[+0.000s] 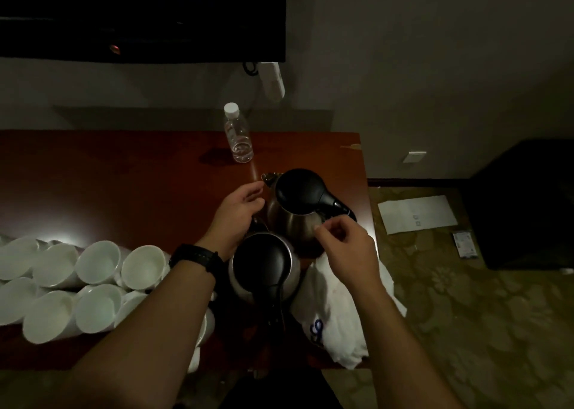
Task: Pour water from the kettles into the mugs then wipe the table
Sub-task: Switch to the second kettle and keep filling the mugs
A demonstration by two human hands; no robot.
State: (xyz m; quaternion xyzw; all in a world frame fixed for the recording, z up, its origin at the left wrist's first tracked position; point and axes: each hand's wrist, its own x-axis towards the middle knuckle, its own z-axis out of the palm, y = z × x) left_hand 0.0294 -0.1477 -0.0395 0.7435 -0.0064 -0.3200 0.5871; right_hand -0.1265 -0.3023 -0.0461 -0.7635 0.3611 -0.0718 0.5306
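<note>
- Two hands are held over the kettles at frame centre; neither is closed around a handle.
- Left hand: fingers are relaxed and spread, nothing is held; it is placed just left of the far kettle, near the spout. A black watch is worn on the wrist.
- Right hand: fingers are curled, with thumb and forefinger tips brought close together against the far kettle's steel wall. Whether anything is pinched cannot be told.
- Far kettle: steel body, black lid closed, handle pointed toward frame right. Contents are hidden.
- Near kettle: set just below the far kettle, lid closed, handle pointed toward the frame bottom. Contents are hidden.
- Several white mugs are grouped at lower left on the red-brown table; bare white interiors are shown.
- One clear bottle with a white cap is stood above the kettles; a little water is seen in its base.
- White cloth is laid at the table's right edge, beside the near kettle, under the right forearm.
</note>
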